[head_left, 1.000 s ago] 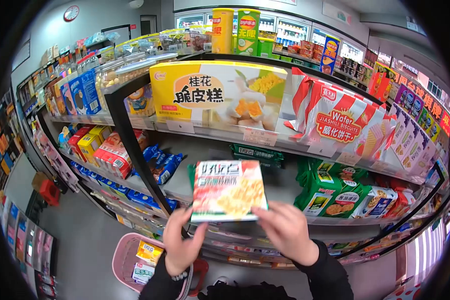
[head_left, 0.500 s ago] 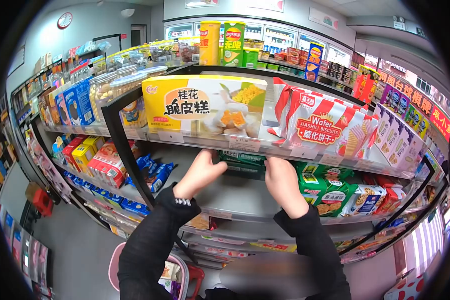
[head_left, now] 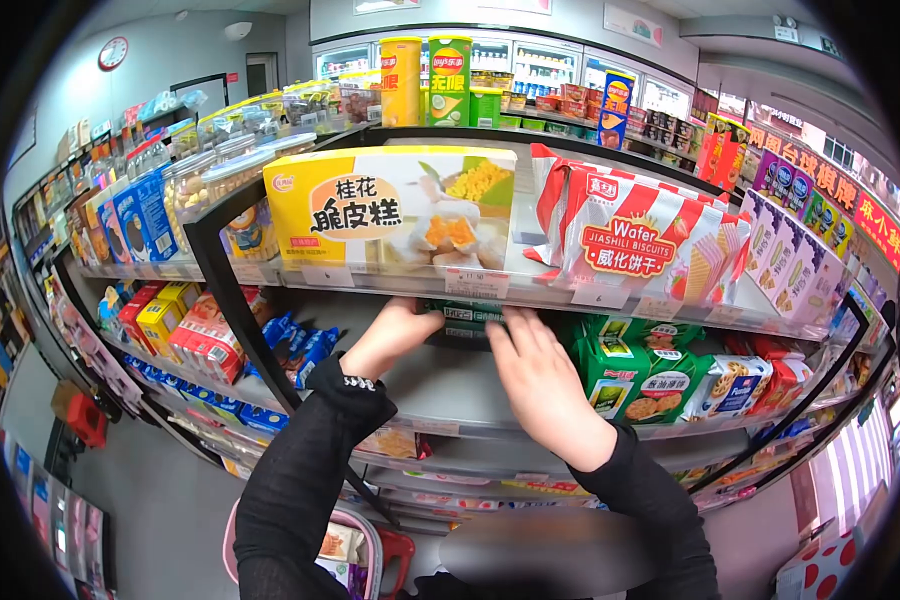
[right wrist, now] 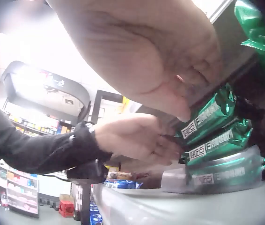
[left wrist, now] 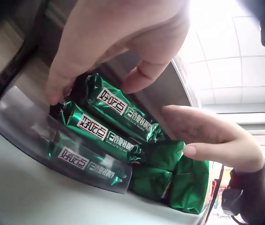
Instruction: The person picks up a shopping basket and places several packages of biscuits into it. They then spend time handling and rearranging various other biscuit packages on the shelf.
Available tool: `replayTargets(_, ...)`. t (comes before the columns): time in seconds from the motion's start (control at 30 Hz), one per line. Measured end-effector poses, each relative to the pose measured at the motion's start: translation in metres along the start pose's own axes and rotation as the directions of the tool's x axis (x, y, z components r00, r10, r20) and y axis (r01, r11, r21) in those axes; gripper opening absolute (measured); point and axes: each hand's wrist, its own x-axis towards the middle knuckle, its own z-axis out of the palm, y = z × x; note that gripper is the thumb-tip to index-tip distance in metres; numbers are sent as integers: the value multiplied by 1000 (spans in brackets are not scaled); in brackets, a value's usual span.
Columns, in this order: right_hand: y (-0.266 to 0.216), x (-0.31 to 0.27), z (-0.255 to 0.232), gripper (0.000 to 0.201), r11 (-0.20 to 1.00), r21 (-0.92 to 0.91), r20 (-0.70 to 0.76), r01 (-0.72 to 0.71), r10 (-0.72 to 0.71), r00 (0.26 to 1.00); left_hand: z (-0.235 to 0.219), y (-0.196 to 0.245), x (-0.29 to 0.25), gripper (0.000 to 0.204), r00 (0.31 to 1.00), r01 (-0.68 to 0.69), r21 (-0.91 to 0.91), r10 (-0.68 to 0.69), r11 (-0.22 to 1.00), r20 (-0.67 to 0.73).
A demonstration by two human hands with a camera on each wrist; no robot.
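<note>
Two hands: both reach under the upper shelf (head_left: 490, 290) to a stack of green packs (left wrist: 106, 123).
Left hand (head_left: 395, 335): fingers (left wrist: 57, 89) curled at the stack's left end, touching the packs; a firm grip cannot be told.
Right hand (head_left: 540, 385): fingers straight and together, laid against the stack's right side.
Green packs: three stacked flat on the middle shelf (head_left: 450, 395), behind its clear lip.
Neighbours: green bags (head_left: 630, 375) just right; yellow box (head_left: 390, 205) above.
</note>
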Motion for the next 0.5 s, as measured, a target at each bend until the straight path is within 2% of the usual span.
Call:
replayTargets(0.07, 2, 0, 3, 45, 998, 56, -18, 37, -36, 999, 0, 0, 5, 44, 999, 43, 24, -43, 999, 12)
replayTargets(0.13, 14, 1, 20, 26, 990, 133, 213, -34, 5, 977, 0, 4, 7, 43, 996, 90, 20, -90, 996, 20)
replayTargets(0.17, 21, 1, 28, 20, 999, 26, 82, 44, -46, 996, 1, 7, 8, 41, 991, 130, 14, -130, 991, 22)
replayTargets(0.27, 34, 0, 41, 20, 999, -25, 111, -27, 29, 993, 2, 6, 9, 39, 992, 128, 40, -128, 991, -8)
replayTargets(0.3, 36, 1, 42, 21, 999, -36, 49, -15, 17, 999, 4, 9, 8, 38, 990, 137, 44, -136, 990, -22)
replayTargets(0.4, 38, 3, 44, 21, 999, -37, 79, -32, 35, 996, 3, 5, 7, 36, 989, 148, -21, -148, 989, -6)
replayTargets(0.5, 37, 1, 40, 23, 997, 38, 131, -69, 63, 989, 3, 6, 2, 38, 989, 145, -20, -146, 989, -24)
